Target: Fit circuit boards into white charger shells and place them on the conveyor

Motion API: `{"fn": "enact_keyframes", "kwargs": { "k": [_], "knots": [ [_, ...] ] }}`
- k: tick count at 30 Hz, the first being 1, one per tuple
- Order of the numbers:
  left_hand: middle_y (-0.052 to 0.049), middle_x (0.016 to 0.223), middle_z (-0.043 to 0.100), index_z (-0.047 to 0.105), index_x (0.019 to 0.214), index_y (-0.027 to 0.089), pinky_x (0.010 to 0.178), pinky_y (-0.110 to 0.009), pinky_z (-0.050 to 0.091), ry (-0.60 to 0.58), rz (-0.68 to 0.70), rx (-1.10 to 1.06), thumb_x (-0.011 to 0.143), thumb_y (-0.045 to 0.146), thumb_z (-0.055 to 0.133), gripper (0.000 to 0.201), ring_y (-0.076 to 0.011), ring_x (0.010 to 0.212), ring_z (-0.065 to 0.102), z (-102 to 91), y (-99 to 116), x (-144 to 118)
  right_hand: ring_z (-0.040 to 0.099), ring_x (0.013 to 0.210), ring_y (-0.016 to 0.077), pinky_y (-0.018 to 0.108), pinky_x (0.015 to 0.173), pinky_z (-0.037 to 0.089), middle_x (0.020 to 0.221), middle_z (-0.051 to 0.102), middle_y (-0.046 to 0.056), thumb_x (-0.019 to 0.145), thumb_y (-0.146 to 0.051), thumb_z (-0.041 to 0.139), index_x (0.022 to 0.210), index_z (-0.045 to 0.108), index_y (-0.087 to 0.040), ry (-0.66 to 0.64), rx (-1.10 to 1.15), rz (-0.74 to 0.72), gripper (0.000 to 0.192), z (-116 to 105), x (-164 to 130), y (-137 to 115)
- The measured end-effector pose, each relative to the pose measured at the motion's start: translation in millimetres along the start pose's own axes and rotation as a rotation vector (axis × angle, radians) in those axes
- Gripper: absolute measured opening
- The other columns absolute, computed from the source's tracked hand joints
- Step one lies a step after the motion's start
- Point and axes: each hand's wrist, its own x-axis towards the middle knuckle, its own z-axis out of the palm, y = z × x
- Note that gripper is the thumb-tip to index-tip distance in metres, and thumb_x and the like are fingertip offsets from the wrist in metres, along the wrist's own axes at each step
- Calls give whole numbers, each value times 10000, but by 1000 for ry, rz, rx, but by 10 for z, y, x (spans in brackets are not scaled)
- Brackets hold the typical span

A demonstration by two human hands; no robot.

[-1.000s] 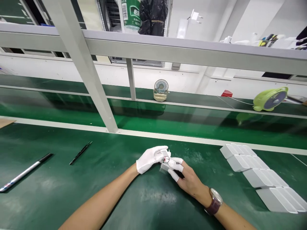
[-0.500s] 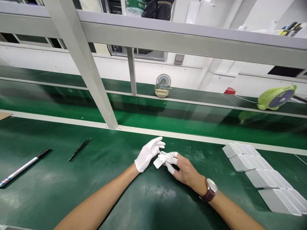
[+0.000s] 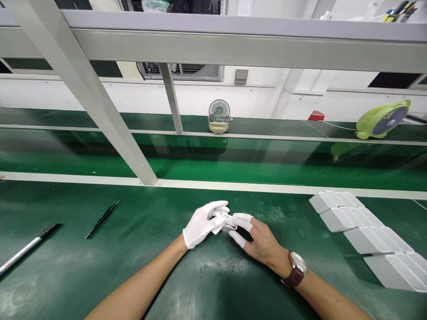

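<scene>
Near the middle of the green bench, my left hand [image 3: 202, 224], in a white glove, is closed around a small white plastic part [image 3: 228, 228]. Its thumb lies across the part and hides much of it. White finger covers sit on several fingertips of my right hand [image 3: 258, 238], which wears a watch [image 3: 296, 266] at the wrist. These fingertips hold the right end of the same part, above and below it. The part is pale against the glove, so its exact kind cannot be made out.
Several white divided bins [image 3: 376, 240] stand in a row at right. A black pen [image 3: 102, 219] and a marker-like stick [image 3: 30, 249] lie at left. Behind the bench are a slanted metal post [image 3: 96, 102], a small fan [image 3: 219, 115] and a green fan [image 3: 383, 120].
My left hand has closed on the white plastic part, which was held by my right hand with the left one open beside it. The part has turned. The camera view has shifted slightly.
</scene>
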Motion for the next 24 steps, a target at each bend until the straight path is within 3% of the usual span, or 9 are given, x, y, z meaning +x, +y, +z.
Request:
{"fn": "enact_keyframes", "kwargs": {
  "k": [8,24],
  "knots": [
    [-155,1195,665,632,1260,162,829,-365,511,-7,2,34,832,417,722,506,-270,1040,635,-2,-4,0,628,1086,249,407,906,568,1177,615,133,917,-167,646,1354,489,-204,-47,28,37,467,41,32,-25],
    [-147,1164,681,644,1246,152,673,-295,501,-4,-11,30,823,460,712,528,-200,845,644,-23,-24,-14,630,1083,254,424,898,572,1193,613,127,955,-187,566,1388,450,-225,-122,46,64,450,63,57,-72]
  ]
}}
